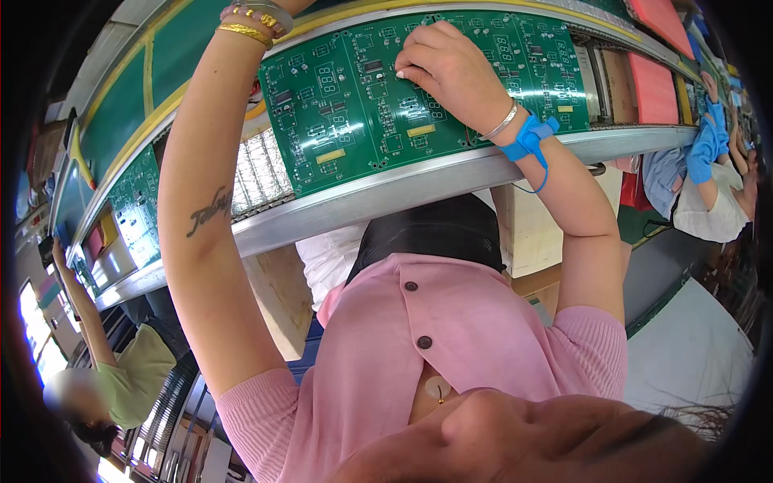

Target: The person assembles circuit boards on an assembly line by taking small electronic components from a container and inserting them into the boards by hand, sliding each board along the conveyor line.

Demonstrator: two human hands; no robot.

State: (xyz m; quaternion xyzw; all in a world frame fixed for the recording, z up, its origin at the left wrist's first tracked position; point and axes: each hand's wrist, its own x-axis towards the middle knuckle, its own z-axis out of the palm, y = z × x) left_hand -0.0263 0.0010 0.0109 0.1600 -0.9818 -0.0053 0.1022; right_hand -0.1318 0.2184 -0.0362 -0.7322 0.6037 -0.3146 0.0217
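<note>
A wide green circuit board panel, filled with small parts and printed display outlines, lies on the rail-edged line in front of me. Over its middle is my right hand, thumb and fingers drawn together close to the board surface. Whatever may be between those fingertips is too small to make out. A blue wrist strap circles that wrist. My left arm reaches past the panel's left end, and only a sliver of my left hand shows beyond the bracelets; its fingers are cut off by the top edge.
A metal rail runs along the near side of the line. More circuit boards sit farther left, near another person. Red foam pieces lie at the right, where a person with blue sleeves works.
</note>
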